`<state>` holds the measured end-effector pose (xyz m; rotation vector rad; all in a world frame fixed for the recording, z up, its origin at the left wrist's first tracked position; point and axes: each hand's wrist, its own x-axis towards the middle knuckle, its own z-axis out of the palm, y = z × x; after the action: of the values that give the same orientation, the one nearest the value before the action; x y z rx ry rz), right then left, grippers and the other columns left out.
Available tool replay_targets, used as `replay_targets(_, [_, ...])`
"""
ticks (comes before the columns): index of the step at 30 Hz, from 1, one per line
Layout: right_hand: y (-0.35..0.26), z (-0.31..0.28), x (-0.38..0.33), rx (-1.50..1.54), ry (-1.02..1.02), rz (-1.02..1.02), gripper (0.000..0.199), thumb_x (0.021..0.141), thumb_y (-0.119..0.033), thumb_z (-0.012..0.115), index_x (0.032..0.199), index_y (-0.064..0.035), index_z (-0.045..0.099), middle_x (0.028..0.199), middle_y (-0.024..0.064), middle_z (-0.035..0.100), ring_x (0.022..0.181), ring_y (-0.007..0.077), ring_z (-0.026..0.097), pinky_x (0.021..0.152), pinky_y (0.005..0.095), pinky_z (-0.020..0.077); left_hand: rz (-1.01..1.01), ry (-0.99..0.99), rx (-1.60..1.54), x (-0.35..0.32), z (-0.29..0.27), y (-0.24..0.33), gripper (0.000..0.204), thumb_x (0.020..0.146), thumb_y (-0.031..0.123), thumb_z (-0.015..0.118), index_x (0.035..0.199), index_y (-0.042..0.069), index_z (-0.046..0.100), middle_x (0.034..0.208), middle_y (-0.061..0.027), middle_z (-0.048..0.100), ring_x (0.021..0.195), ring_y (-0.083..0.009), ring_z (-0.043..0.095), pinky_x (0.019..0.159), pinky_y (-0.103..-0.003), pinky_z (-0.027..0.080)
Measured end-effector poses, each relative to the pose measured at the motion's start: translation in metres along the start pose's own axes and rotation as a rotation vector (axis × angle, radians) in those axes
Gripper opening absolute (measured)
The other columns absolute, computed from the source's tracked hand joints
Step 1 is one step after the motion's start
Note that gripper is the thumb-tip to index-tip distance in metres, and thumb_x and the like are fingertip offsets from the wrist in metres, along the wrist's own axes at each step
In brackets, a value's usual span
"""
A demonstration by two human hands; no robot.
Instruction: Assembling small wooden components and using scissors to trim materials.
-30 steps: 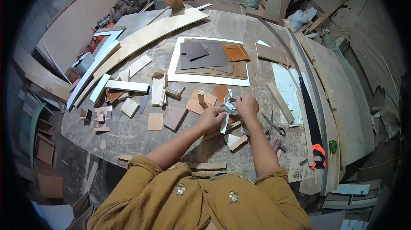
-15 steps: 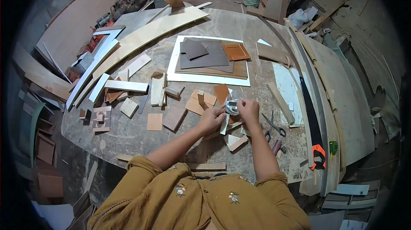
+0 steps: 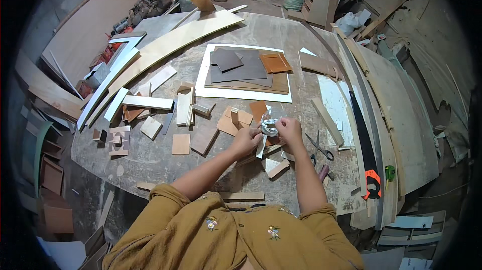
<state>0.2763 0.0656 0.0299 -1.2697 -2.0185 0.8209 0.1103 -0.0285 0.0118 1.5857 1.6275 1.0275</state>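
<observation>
1. Both hands meet over the middle of the round bench (image 3: 150, 162), just in front of the person's chest, and close together on a small crumpled silvery piece (image 3: 269, 126) held between them.
2. The left hand (image 3: 246, 141) has its fingers curled and pinches the near left edge of the silvery piece; a thin pale strip (image 3: 261, 145) hangs down beside it.
3. The right hand (image 3: 289, 129) grips the right side of the same piece, fingers bent over it.
4. The silvery piece sits just above the bench top, near an orange-brown square of veneer (image 3: 258, 109) on its far side.
5. A pair of scissors (image 3: 320, 148) with dark handles lies just right of the right forearm.
6. On the far side, a white board (image 3: 203, 76) carries dark grey and brown sample sheets.
7. To the left lie scattered wooden offcuts, among them a small tan square (image 3: 181, 144).
8. A long curved plywood strip (image 3: 170, 44) runs across the far left of the bench.
</observation>
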Motion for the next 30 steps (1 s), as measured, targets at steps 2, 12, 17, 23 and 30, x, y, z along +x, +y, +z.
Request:
replay_targets(2, [0.002,0.001,-0.001,-0.008,0.034,0.014,0.023,0.075,-0.020,0.056,0.072,0.0015,0.063,0.065,0.0227,0.058,0.060,0.0388,0.058,0.055,0.0428,0.0456,-0.061,-0.063,0.019,0.003,-0.003,0.002,0.023,0.085,0.016,0.055,0.087,-0.007,0.060,0.072,-0.0184,0.062,0.080,-0.0173,0.065,0.064,-0.034,0.046])
replay_targets(12, [-0.016,0.003,-0.007,-0.255,0.112,-0.126,0.020,0.072,-0.017,0.057,0.068,0.0012,0.063,0.064,0.0219,0.058,0.059,0.0366,0.060,0.054,0.0422,0.0468,0.192,0.099,-0.076,0.003,0.002,-0.016,0.025,0.085,0.013,0.055,0.074,-0.009,0.054,0.067,-0.0197,0.057,0.074,-0.0159,0.063,0.062,-0.035,0.045])
replay_targets(17, [-0.001,-0.004,-0.011,-0.012,0.013,0.011,0.025,0.079,-0.022,0.056,0.073,0.0015,0.061,0.058,0.0176,0.055,0.051,0.0254,0.059,0.050,0.0357,0.0434,0.023,-0.036,-0.076,0.005,-0.006,0.004,0.024,0.082,0.017,0.054,0.083,-0.006,0.061,0.101,-0.0242,0.060,0.090,-0.0291,0.064,0.069,-0.038,0.047])
replay_targets(23, [-0.009,0.000,-0.018,-0.203,0.252,-0.135,0.022,0.082,-0.020,0.057,0.077,0.0013,0.063,0.065,0.0209,0.059,0.060,0.0363,0.059,0.054,0.0405,0.0446,0.034,-0.044,-0.167,0.002,-0.006,-0.006,0.021,0.082,0.014,0.054,0.082,-0.006,0.062,0.108,-0.0234,0.060,0.114,-0.0248,0.054,0.077,-0.035,0.047])
replay_targets(30, [0.000,-0.018,-0.028,0.446,0.161,0.162,0.023,0.086,-0.020,0.060,0.087,0.0016,0.066,0.059,0.0039,0.054,0.054,0.0085,0.051,0.048,0.0274,0.0393,-0.087,0.057,-0.428,-0.001,-0.023,-0.001,0.025,0.086,0.016,0.054,0.092,-0.006,0.064,0.090,-0.0190,0.066,0.095,-0.0195,0.063,0.069,-0.030,0.048])
